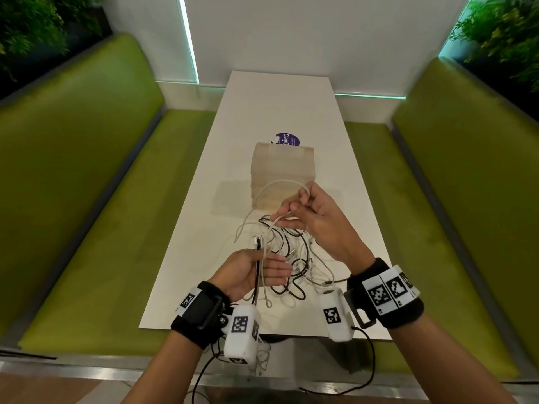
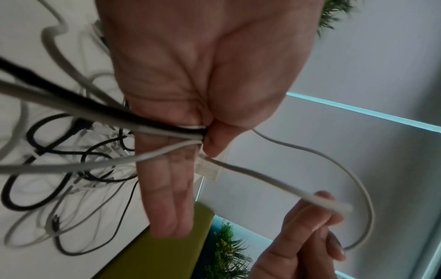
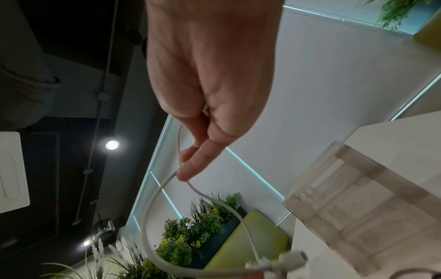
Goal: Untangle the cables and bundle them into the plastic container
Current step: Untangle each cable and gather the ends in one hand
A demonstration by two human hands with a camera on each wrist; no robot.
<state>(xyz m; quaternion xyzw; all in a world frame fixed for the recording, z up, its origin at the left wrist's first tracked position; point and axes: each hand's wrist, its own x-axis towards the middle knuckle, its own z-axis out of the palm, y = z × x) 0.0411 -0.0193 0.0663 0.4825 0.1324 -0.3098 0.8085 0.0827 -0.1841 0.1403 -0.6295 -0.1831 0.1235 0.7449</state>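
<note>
A tangle of black and white cables (image 1: 294, 258) lies on the white table (image 1: 280, 106) near its front edge. My left hand (image 1: 256, 272) grips several cable ends, white and black, with the plugs sticking up; its thumb pins the strands (image 2: 181, 132) against the fingers. My right hand (image 1: 303, 211) is raised above the tangle and pinches a white cable (image 1: 280, 185) that arches in a loop in front of the container. The loop (image 3: 152, 207) hangs from the right fingertips. A translucent plastic container (image 1: 282, 173) stands just beyond the hands.
A round purple sticker (image 1: 287, 139) lies on the table behind the container. Green benches (image 1: 87, 185) flank the table on both sides, and plants (image 1: 510, 33) stand behind them. A white wall closes off the table's far end.
</note>
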